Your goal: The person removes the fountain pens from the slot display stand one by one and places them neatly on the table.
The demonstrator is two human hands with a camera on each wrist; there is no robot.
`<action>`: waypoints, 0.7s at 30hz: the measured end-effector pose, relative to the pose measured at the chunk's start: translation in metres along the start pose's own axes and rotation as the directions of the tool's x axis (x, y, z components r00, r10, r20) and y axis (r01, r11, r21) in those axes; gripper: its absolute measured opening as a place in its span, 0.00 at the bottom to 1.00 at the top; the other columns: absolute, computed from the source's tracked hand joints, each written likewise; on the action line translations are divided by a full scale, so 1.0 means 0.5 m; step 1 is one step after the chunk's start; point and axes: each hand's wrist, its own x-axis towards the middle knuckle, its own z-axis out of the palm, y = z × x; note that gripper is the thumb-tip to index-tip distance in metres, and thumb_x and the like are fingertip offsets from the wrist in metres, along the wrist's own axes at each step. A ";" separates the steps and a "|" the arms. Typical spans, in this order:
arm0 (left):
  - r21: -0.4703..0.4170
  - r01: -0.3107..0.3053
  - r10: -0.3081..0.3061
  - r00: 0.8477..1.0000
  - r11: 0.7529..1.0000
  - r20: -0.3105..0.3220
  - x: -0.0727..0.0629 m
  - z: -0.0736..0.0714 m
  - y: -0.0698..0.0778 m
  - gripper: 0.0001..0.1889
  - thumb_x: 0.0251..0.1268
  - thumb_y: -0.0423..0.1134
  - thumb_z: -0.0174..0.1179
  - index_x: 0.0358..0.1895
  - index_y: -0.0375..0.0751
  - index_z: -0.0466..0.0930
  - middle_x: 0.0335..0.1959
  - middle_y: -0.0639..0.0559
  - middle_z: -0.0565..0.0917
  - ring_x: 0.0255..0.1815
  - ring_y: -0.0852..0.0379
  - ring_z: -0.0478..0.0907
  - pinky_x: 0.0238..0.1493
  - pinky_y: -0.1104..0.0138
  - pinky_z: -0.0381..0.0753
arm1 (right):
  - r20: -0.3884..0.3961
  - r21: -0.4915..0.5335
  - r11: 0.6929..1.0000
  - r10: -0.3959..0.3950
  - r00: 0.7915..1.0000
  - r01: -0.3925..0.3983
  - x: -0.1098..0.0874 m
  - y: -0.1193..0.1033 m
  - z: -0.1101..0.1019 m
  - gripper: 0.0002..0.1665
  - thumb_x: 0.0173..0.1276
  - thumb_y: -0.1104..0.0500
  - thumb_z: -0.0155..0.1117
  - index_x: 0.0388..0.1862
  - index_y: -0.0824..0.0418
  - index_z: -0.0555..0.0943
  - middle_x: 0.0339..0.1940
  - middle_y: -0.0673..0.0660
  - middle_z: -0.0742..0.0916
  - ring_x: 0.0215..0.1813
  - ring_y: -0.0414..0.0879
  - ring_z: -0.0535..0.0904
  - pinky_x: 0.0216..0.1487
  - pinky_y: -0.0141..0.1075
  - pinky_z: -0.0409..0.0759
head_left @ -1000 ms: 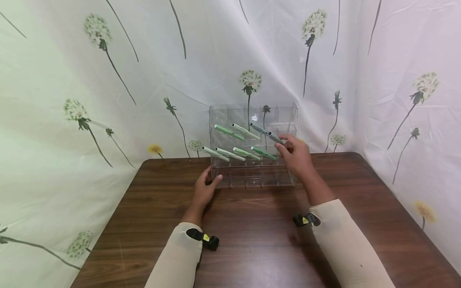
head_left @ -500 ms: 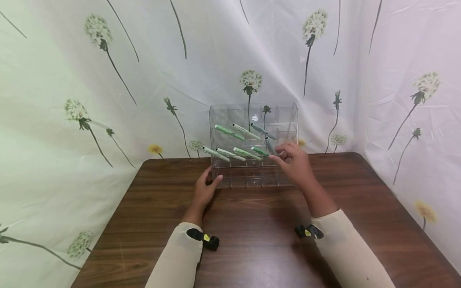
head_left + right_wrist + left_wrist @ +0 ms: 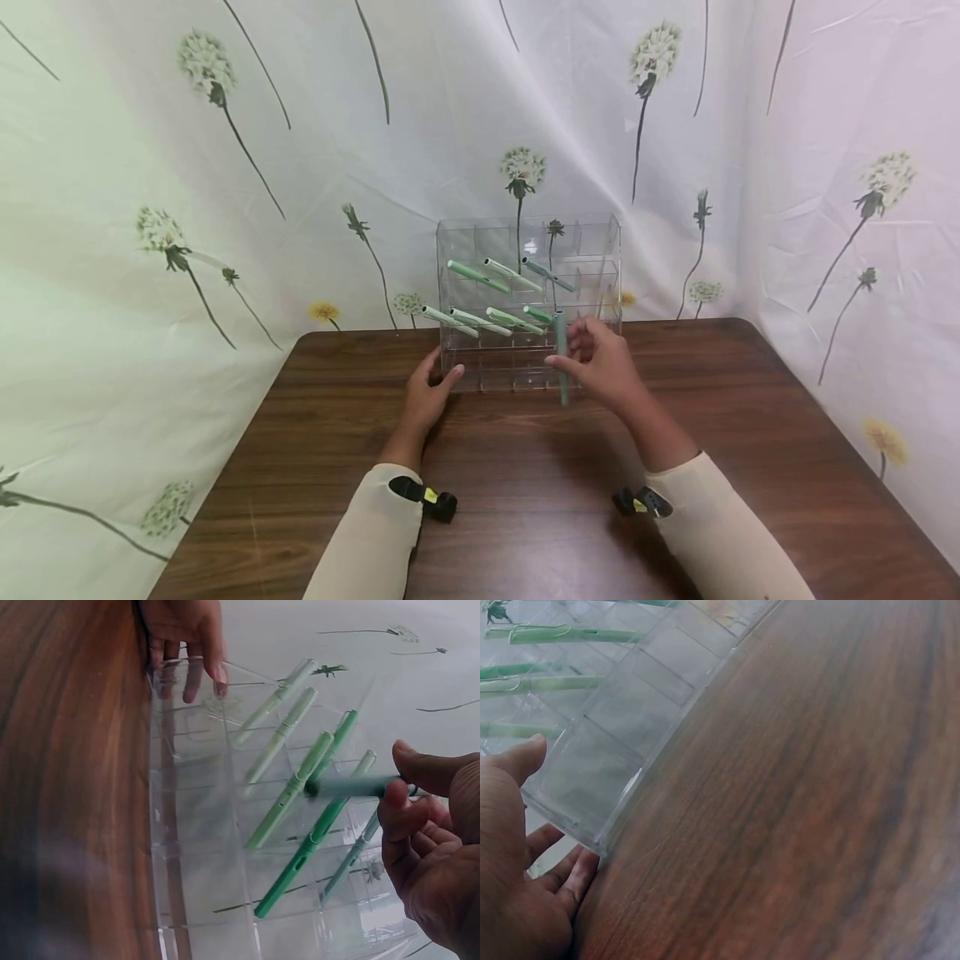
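A clear acrylic pen rack (image 3: 528, 380) with tiered compartments stands at the back of the table. My left hand (image 3: 427, 396) holds its lower left corner, thumb in front and the other fingers behind the side wall (image 3: 592, 772). Between the thumb and fingers of my right hand (image 3: 600, 358) is a grey-green pen (image 3: 562, 354), nearly upright in front of the rack's right half. The right wrist view shows this pen (image 3: 352, 787) across the others. The upper row bears a green pen (image 3: 476, 275), a pale green pen (image 3: 512, 273) and a grey-blue pen (image 3: 548, 273).
Several green and pale pens, including a light green one (image 3: 514, 321), lean in the rack's lower row. The brown wooden table (image 3: 525, 483) reaches toward me. Behind the rack hangs a white cloth (image 3: 585, 150) printed with dandelions.
My right hand has brought the grey-green pen down and left from the upper row's right end, turning it from slanted to nearly upright. The left hand keeps its place at the rack.
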 end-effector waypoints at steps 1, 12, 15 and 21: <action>-0.001 -0.001 0.001 1.000 1.000 0.000 0.000 0.000 0.000 0.37 0.77 0.46 0.71 0.83 0.45 0.70 0.79 0.36 0.77 0.74 0.35 0.78 0.76 0.43 0.73 | 0.027 0.026 1.000 0.004 1.000 -0.005 -0.001 0.001 0.003 0.34 0.66 0.63 0.84 0.66 0.64 0.76 0.35 0.61 0.89 0.31 0.48 0.86 0.31 0.36 0.87; 0.024 0.008 -0.008 1.000 1.000 0.003 0.003 0.000 -0.004 0.37 0.77 0.46 0.70 0.84 0.45 0.69 0.79 0.37 0.76 0.74 0.37 0.77 0.77 0.43 0.72 | 0.204 0.126 0.992 0.002 0.979 -0.028 -0.021 0.011 0.049 0.50 0.70 0.63 0.80 0.86 0.47 0.66 0.34 0.61 0.86 0.19 0.51 0.85 0.22 0.55 0.86; 0.025 0.007 -0.007 1.000 1.000 0.004 0.003 0.000 -0.003 0.37 0.77 0.46 0.70 0.84 0.45 0.69 0.79 0.37 0.76 0.75 0.36 0.77 0.78 0.43 0.72 | 0.214 0.131 0.991 0.009 0.977 -0.038 -0.023 0.013 0.064 0.50 0.69 0.63 0.80 0.85 0.48 0.66 0.36 0.62 0.84 0.20 0.50 0.85 0.22 0.54 0.87; 0.015 -0.008 0.008 1.000 1.000 0.005 0.002 0.000 -0.003 0.36 0.77 0.46 0.71 0.84 0.44 0.69 0.80 0.36 0.76 0.75 0.36 0.77 0.77 0.42 0.72 | 0.253 0.200 0.974 0.053 0.966 -0.106 -0.026 0.019 0.091 0.52 0.70 0.69 0.78 0.86 0.48 0.64 0.41 0.63 0.82 0.22 0.49 0.87 0.26 0.56 0.89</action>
